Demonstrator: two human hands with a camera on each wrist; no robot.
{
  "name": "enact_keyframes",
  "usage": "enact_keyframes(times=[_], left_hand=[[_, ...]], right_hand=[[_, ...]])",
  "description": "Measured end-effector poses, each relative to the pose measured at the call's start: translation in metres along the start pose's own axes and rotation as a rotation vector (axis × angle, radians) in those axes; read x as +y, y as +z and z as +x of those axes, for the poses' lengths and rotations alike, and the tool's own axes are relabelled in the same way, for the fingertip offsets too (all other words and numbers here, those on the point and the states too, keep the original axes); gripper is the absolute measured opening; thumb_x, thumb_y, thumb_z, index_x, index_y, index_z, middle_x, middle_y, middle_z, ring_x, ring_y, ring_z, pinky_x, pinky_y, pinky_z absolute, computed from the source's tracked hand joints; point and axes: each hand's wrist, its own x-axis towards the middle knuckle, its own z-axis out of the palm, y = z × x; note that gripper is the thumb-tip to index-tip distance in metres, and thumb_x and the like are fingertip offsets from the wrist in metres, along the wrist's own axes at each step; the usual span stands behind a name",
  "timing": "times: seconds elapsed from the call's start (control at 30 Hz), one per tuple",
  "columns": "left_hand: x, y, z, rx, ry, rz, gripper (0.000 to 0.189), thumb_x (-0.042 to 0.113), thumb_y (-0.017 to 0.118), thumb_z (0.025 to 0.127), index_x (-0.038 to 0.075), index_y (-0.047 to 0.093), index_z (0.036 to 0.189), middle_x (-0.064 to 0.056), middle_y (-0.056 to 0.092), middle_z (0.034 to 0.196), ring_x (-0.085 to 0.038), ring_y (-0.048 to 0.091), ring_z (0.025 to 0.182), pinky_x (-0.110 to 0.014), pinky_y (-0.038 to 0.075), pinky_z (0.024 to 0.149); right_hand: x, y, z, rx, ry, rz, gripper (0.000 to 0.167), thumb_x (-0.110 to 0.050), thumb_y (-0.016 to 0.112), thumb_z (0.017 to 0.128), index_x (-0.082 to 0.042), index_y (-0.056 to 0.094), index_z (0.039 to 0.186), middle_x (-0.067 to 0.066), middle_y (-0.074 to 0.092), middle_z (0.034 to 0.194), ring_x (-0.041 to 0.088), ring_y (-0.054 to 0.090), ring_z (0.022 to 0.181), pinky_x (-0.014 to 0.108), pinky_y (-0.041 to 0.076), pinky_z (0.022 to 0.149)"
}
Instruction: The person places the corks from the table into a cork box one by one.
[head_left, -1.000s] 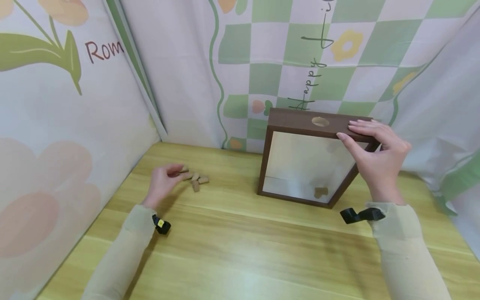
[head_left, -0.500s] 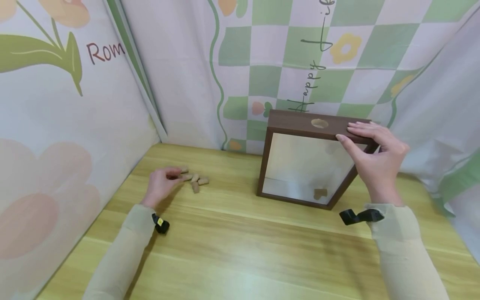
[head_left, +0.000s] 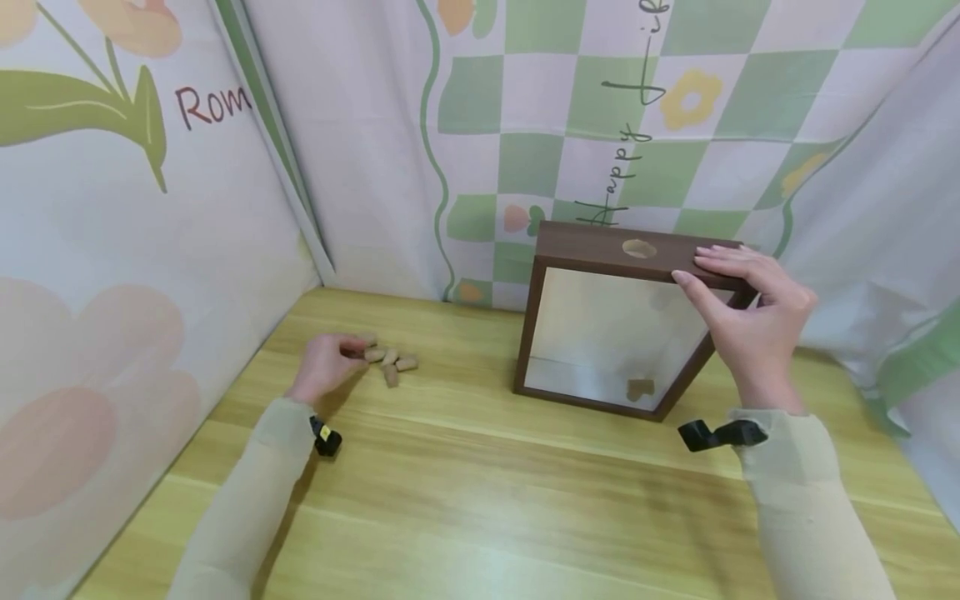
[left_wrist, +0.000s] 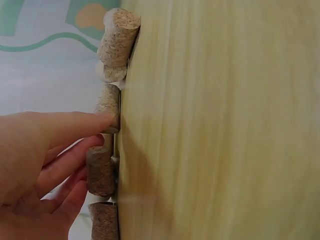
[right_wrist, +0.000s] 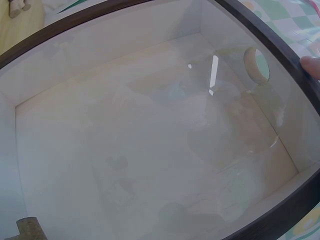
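Observation:
My left hand (head_left: 326,367) is low over the table at a small pile of wine corks (head_left: 391,357). In the left wrist view its thumb tip lies against one cork (left_wrist: 108,100), and the other fingertips are right by another cork (left_wrist: 100,172). In the head view a gap shows between thumb and forefinger. My right hand (head_left: 757,304) grips the upper right corner of a dark brown shadow box (head_left: 592,250), thumb on the front edge and fingers over the top. The box stands upright with a clear front and a round hole (head_left: 640,248) in its top.
A couple of corks (head_left: 641,389) lie inside the box at its bottom right. A wood-grain table (head_left: 465,492) runs under everything. Behind it hangs a green and white checked curtain (head_left: 532,92), and a floral cloth (head_left: 112,350) borders the left side.
My left thumb and forefinger have parted a little at the corks, and more of the nearest cork shows. The right hand and the box stay in place.

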Motion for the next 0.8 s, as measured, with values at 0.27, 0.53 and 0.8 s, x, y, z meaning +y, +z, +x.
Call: enact_keyframes(times=[0.27,0.53,0.8], left_hand=[[0.0006,-0.0003,0.0027,-0.014,-0.043,0.003,0.03,0.0,0.08,0.087,0.0,0.074,0.117,-0.019,0.071,0.118,-0.032,0.068,0.101,-0.042,0.057,0.086],[0.0013,-0.001,0.0039,-0.018,-0.039,0.044,0.027,0.004,0.082,0.087,0.0,0.076,0.113,-0.019,0.072,0.115,-0.033,0.068,0.101,-0.045,0.057,0.086],[0.0043,-0.0018,0.0046,-0.017,-0.05,0.055,0.023,0.008,0.08,0.089,0.002,0.077,0.111,-0.016,0.073,0.113,-0.031,0.068,0.099,-0.044,0.057,0.084]], right_hand=[[-0.0012,-0.0006,0.0007,-0.004,-0.002,-0.008,0.025,-0.003,0.09,0.075,0.004,0.079,0.097,0.024,0.074,0.1,0.013,0.069,0.103,0.035,0.048,0.103],[0.0,-0.0009,0.0004,-0.005,-0.007,-0.015,0.025,-0.004,0.091,0.075,0.004,0.08,0.097,0.023,0.074,0.1,0.013,0.07,0.103,0.035,0.048,0.103],[-0.0006,-0.0009,0.0008,-0.003,-0.014,-0.02,0.025,-0.004,0.091,0.075,0.004,0.08,0.096,0.023,0.074,0.099,0.014,0.07,0.103,0.033,0.048,0.102]])
